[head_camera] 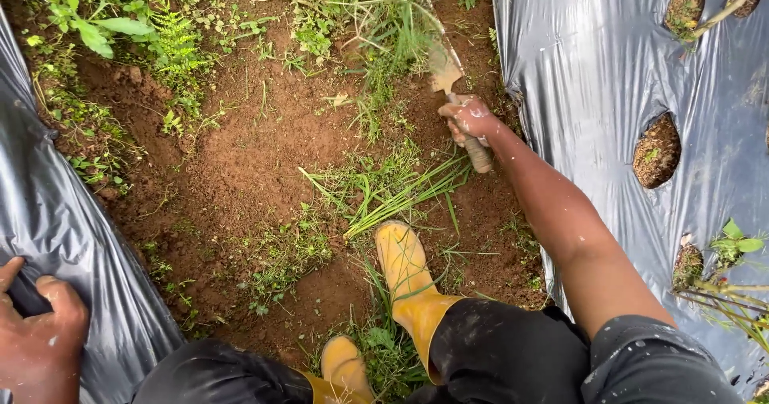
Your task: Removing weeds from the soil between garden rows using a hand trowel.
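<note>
Dark trousers (497, 348) and yellow rubber boots (404, 272) nearest, planted on reddish soil (256, 148). Right hand (469, 120) clenched round handle of small hand hoe (456, 92), blade up near grass clump (384, 28) (blade muddy). Left hand (36, 332) resting on grey plastic mulch sheet (56, 220), fingers curled, grasping nothing visible. Cut grass blades (392, 196) lying just ahead of boots.

Bare brown dirt (240, 156) in the middle leaves open room to reach. Tall grass (384, 20) blocks the far end. Plastic sheets close both sides, left (64, 228) and right (593, 68). Yellow boots (404, 268) and cut grass (384, 192) fill the near middle.
</note>
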